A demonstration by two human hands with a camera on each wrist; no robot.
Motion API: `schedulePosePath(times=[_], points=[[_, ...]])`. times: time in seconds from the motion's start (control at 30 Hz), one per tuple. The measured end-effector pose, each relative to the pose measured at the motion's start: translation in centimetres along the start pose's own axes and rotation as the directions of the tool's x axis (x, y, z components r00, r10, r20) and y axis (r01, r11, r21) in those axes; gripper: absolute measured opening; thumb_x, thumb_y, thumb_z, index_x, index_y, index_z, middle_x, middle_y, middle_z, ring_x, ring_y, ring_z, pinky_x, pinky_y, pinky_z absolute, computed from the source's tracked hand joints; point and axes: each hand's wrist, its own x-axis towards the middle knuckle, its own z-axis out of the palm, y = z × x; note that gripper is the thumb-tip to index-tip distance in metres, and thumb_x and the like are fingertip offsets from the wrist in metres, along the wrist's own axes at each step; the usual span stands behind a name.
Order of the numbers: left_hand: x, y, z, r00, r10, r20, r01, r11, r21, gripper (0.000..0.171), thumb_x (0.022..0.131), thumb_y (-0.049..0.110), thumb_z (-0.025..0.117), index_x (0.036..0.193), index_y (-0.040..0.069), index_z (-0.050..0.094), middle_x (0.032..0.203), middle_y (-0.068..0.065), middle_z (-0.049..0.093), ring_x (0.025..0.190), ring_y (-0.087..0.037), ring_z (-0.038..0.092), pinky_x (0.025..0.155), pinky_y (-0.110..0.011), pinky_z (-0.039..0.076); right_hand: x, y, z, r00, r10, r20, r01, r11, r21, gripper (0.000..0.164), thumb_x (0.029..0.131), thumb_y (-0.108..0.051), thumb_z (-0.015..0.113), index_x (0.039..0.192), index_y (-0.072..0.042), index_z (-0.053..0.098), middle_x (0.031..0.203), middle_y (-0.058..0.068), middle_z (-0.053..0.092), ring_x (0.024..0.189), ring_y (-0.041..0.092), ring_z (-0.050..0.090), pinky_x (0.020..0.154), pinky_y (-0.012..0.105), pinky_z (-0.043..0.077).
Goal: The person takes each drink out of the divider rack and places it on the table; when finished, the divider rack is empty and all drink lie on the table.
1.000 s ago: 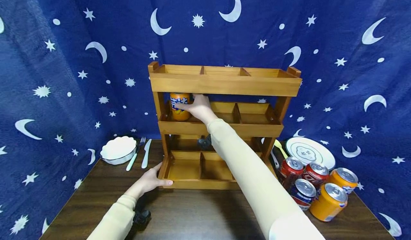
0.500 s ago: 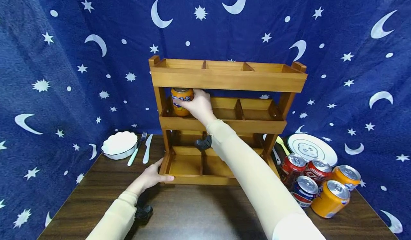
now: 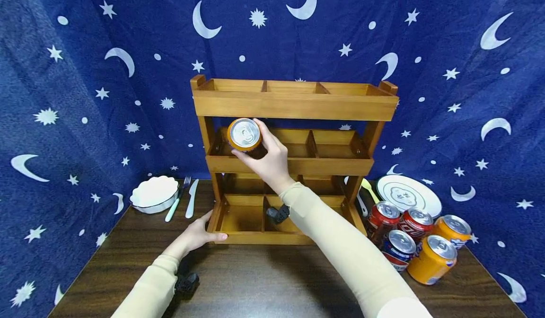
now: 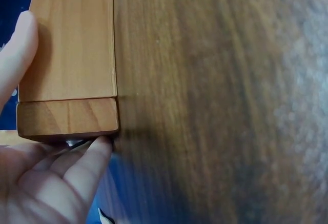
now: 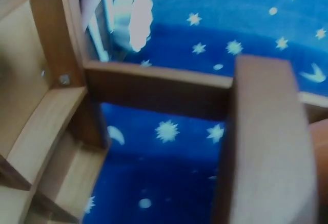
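Note:
My right hand [image 3: 272, 162] grips an orange soda can [image 3: 244, 134] between thumb and fingers. The can is tilted, its silver top facing the head camera, in front of the left part of the middle tier. Below it, my left hand [image 3: 197, 235] holds the lower left corner of the three-tier wooden shelf [image 3: 294, 107]. In the left wrist view the thumb [image 4: 19, 49] and the fingers [image 4: 84, 170] lie on opposite sides of the shelf's end piece [image 4: 69, 116]. The right wrist view shows the shelf's blurred side and boards [image 5: 159, 88]; the can cannot be made out there.
Several soda cans [image 3: 419, 242] stand at the right, by a white plate [image 3: 408, 196] and a yellow utensil [image 3: 369, 190]. On the left are a white scalloped dish [image 3: 155, 195], a fork [image 3: 176, 204] and a knife [image 3: 192, 199]. A blue starry cloth [image 3: 127, 86] hangs behind.
The orange can, upright inside the middle tier's left compartment before, has come forward in my right hand and tilted its top toward me. My left hand stays on the shelf corner.

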Motion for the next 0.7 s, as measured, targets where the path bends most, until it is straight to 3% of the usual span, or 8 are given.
schedulePosePath(times=[0.17, 0.3, 0.47, 0.7], points=[[-0.1, 0.0, 0.0, 1.000, 0.023, 0.005, -0.023, 1.000, 0.001, 0.105, 0.063, 0.047, 0.073, 0.140, 0.003, 0.018, 0.136, -0.026, 0.032, 0.125, -0.043, 0.028, 0.099, -0.056, 0.025, 0.2, -2.5, -3.2, 0.987, -0.116, -0.107, 0.129, 0.985, 0.116, 0.074, 0.061, -0.014, 0.079, 0.125, 0.000, 0.045, 0.117, 0.014, 0.056, 0.106, 0.018, 0.056, 0.082, 0.025, 0.049], [-0.2, 0.0, -0.2, 1.000, 0.024, 0.001, -0.024, 1.000, 0.005, 0.103, 0.064, 0.046, 0.073, 0.140, 0.004, 0.017, 0.136, -0.026, 0.033, 0.125, -0.042, 0.029, 0.099, -0.056, 0.025, 0.4, -5.4, -7.0, 0.985, -0.133, -0.106, 0.151, 0.970, 0.190, 0.071, 0.057, 0.000, 0.078, 0.119, 0.010, 0.046, 0.115, 0.023, 0.055, 0.104, 0.023, 0.056, 0.082, 0.032, 0.049], [-0.1, 0.2, -0.3, 1.000, 0.006, 0.013, -0.006, 1.000, -0.004, 0.103, 0.065, 0.046, 0.072, 0.140, 0.003, 0.016, 0.137, -0.026, 0.031, 0.125, -0.043, 0.027, 0.099, -0.058, 0.023, 0.0, -7.6, -11.8, 0.996, -0.059, -0.062, 0.071, 0.971, 0.227, 0.068, 0.055, 0.009, 0.076, 0.116, 0.015, 0.045, 0.111, 0.026, 0.054, 0.103, 0.022, 0.056, 0.085, 0.031, 0.048], [0.0, 0.4, -0.4, 0.999, 0.006, 0.043, -0.007, 1.000, 0.015, 0.103, 0.067, 0.046, 0.071, 0.140, 0.003, 0.014, 0.138, -0.027, 0.027, 0.126, -0.044, 0.024, 0.100, -0.057, 0.022, -1.4, -8.1, -19.2, 0.990, 0.143, -0.016, -0.133, 0.953, 0.271, 0.064, 0.056, 0.020, 0.069, 0.116, 0.011, 0.049, 0.111, 0.014, 0.060, 0.097, 0.017, 0.060, 0.078, 0.023, 0.049]])
